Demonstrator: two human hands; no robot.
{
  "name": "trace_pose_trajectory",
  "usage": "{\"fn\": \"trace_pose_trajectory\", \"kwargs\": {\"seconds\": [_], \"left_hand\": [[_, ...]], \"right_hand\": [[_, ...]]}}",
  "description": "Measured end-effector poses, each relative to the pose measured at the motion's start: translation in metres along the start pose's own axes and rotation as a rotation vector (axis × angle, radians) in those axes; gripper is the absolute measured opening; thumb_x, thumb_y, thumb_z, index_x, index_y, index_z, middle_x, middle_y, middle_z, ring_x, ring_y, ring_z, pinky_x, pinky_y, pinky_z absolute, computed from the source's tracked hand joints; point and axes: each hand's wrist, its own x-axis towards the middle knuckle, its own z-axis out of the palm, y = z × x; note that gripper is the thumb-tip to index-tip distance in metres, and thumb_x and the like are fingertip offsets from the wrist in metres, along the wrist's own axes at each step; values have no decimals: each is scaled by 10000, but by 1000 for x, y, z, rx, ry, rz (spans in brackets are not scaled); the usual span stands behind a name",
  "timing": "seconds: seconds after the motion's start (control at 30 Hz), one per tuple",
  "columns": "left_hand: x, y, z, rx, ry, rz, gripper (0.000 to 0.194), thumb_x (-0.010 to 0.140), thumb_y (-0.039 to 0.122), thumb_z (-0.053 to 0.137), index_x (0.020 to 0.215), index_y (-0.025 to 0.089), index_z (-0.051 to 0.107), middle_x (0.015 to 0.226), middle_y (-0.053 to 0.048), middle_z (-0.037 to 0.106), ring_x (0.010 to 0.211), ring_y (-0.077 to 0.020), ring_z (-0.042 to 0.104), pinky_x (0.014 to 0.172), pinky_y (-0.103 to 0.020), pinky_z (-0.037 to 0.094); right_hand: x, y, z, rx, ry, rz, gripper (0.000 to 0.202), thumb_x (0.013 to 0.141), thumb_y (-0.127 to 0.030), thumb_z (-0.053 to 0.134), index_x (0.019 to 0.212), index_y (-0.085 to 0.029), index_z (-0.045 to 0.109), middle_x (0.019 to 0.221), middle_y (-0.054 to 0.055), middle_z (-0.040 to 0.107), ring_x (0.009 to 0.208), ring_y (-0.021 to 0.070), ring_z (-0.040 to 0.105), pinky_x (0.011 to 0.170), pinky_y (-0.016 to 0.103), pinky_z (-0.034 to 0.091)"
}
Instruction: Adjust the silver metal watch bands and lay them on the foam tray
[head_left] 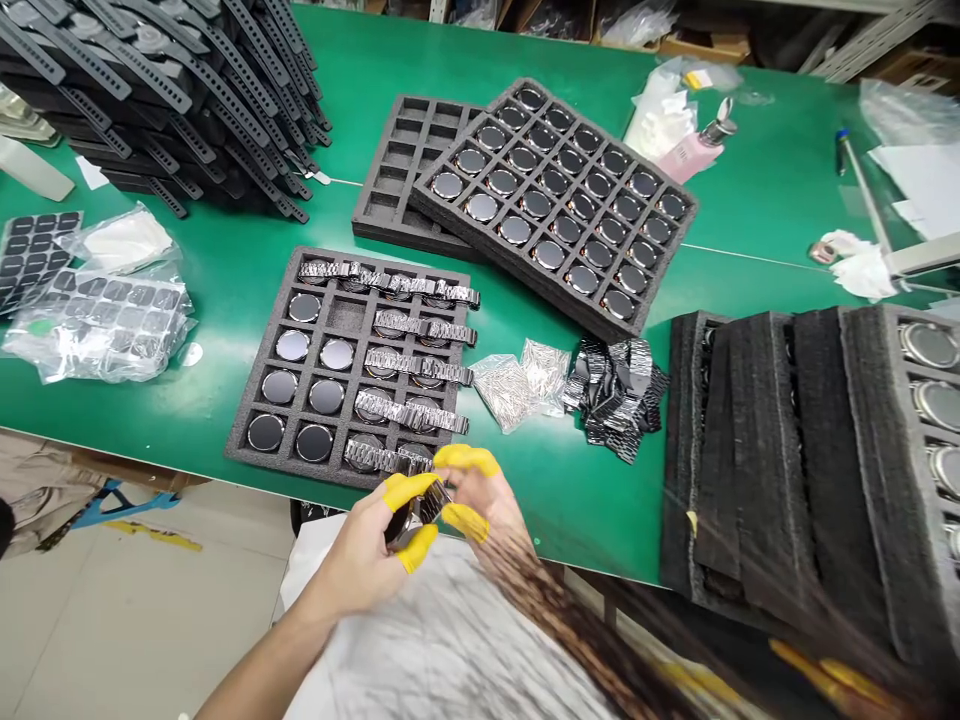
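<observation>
My left hand [367, 545] and my right hand [484, 505], both with yellow finger cots, meet just below the table's front edge. Between them they hold a round watch [409, 520] with a piece of metal band at its side. Right above the hands lies a grey foam tray [259, 385]; its left cells hold bare watch faces and its right cells hold watches with silver metal bands [416, 367]. The watch in my hands is partly hidden by the fingers.
A second foam tray [679, 225] full of watch faces rests tilted on an empty tray [390, 170]. Bags of small metal parts [517, 385] and black packets [619, 395] lie right of the near tray. Foam trays [757, 450] stack at right, black straps [172, 90] at back left.
</observation>
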Motion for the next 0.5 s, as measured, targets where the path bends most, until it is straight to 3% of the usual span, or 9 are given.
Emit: {"fn": "trace_pose_trajectory", "kwargs": {"seconds": [0.1,0.2,0.27,0.37,0.43,0.5], "left_hand": [[1,5,-6,-35,-57,5,416,936,196,661,1348,237,698,1250,-95,706,1129,-227,670,1024,-339,544],[0,7,-10,-118,-133,-47,436,917,210,695,1353,225,708,1248,-103,716,1169,-256,664,1054,-367,529],[-3,5,-11,-225,-143,-147,436,928,286,718,1358,212,705,1157,-100,734,1048,-242,693,935,-332,572],[-7,0,-13,-325,-7,-251,529,950,440,724,1420,207,651,1049,-90,740,813,-188,677,701,-262,569],[-6,-3,-17,-215,98,-167,505,987,427,681,1448,227,633,1163,-108,733,901,-204,698,770,-283,599],[-2,-4,-23,24,122,32,447,1023,292,603,1468,261,630,1390,-118,664,1185,-247,677,1015,-355,585]], "right_hand": [[6,-8,-1,79,-102,83,562,748,-592,923,1176,-318,684,1178,69,609,997,226,615,748,314,560],[9,-14,-9,-49,-214,15,437,787,-606,893,1057,-284,773,1216,90,619,1054,232,604,826,341,552],[8,-17,-11,-102,-221,-16,337,827,-577,872,964,-280,793,1208,88,641,1043,229,613,880,372,545],[3,-17,-4,28,-101,12,382,840,-624,836,818,-258,729,1039,80,704,993,246,648,886,406,553],[-1,-14,6,228,-76,105,458,858,-687,782,802,-247,668,793,46,695,809,228,665,817,400,563],[-5,-11,16,355,-144,227,517,849,-723,769,799,-225,642,605,2,624,602,190,612,698,359,548]]}}
